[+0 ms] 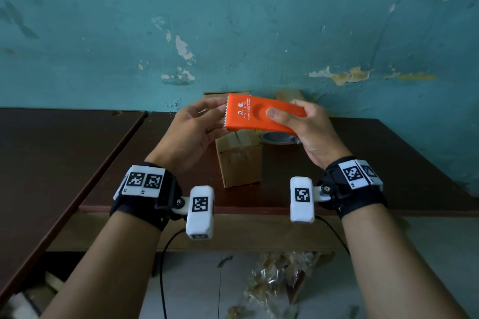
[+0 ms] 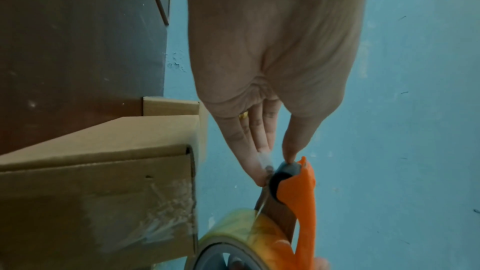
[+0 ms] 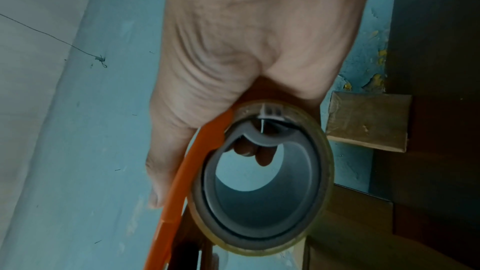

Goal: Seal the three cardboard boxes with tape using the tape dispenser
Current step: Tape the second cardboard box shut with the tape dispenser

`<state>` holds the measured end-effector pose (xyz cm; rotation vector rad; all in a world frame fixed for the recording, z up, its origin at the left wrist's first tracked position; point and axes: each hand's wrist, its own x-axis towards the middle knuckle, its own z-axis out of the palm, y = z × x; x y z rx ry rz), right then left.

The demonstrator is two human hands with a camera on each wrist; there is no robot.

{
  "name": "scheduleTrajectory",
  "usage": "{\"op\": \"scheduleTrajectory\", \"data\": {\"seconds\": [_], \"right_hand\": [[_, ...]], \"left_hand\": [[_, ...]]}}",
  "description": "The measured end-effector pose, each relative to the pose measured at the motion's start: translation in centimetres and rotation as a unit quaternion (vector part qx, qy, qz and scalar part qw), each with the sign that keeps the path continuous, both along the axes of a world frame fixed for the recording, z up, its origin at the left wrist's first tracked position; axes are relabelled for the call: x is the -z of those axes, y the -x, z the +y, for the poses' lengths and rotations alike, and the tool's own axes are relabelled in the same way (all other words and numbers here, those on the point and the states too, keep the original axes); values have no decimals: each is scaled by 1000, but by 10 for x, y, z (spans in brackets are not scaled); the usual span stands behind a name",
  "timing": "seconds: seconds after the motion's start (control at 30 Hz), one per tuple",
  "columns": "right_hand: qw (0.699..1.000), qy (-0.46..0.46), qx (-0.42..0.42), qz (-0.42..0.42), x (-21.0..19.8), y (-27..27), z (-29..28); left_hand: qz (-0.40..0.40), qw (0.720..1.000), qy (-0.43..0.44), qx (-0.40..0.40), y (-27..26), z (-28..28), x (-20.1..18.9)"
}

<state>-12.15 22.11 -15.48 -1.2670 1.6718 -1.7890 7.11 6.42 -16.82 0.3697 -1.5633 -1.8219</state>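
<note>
**Desk:** What does your right grip have?

**Operator:** My right hand [image 1: 309, 132] is clamped on the orange tape dispenser [image 1: 261, 116], thumb pressed on its top face, fingers curled underneath. I hold it in the air above the table [image 1: 363, 163], toothed edge pointing to my left. The roll of clear tape [image 3: 262, 178] sits under the orange body, its grey core facing my right wrist camera.

**Desk:** And the left?

**Operator:** My left hand [image 1: 193, 132] is at the toothed end. In the left wrist view the thumb and fingertips [image 2: 261, 176] pinch together at the dispenser's nose, on the loose end of tape [image 2: 262, 158], a thin clear strip running back to the roll.

**Desk:** Where are the boxes?

**Operator:** One cardboard box [image 1: 239, 160] stands on the dark brown table directly below the dispenser, clear tape showing on its near side. A second box [image 1: 226, 94] is behind it against the wall, mostly hidden by my hands. A third box [image 1: 289, 94] peeks out behind the dispenser to the right. I cannot tell whether those two are taped.

**Desk:** Surroundings?

**Operator:** A peeling teal wall [image 1: 233, 21] behind, a second dark table [image 1: 51, 150] beside mine on the left, crumpled wrappers [image 1: 280, 277] on the floor below.
</note>
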Motion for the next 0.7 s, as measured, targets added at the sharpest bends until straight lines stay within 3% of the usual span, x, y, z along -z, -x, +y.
{"op": "scheduleTrajectory", "data": {"seconds": [0.4,0.7], "right_hand": [[1000,-3,-12,-10,1,6,3],[1000,-16,-5,15,1,9,5]], "left_hand": [[2,1000,-23,20,1,-3,6],[-20,999,-25,-11,3,1,5]]}}
